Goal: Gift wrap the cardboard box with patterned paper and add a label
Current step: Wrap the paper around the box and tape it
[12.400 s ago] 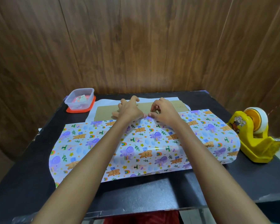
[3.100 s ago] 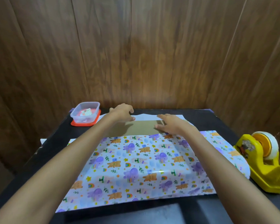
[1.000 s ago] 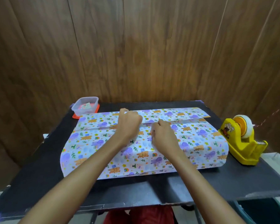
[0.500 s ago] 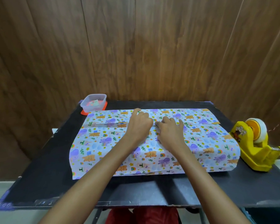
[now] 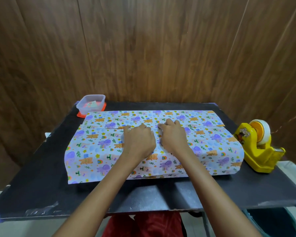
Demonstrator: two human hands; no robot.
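The patterned paper [image 5: 96, 147], white with purple and orange animals, lies folded over the cardboard box, which is fully hidden beneath it. The paper's two long edges meet in a seam running left to right across the top. My left hand [image 5: 138, 142] and my right hand [image 5: 173, 138] rest side by side at the middle of that seam, fingers curled and pressing the paper's overlapping edges down. A small label [image 5: 92, 104] sits inside a clear plastic container [image 5: 91, 105] at the back left.
A yellow tape dispenser [image 5: 258, 147] with a roll of tape stands at the right, close to the paper's end. The black table [image 5: 32, 168] ends at a wooden wall behind. The container rests on its orange lid.
Over the earlier frames the far flap was brought forward over the bare cardboard to meet the near flap. In the last half second both hands stay at the seam's middle, fingers curling tighter.
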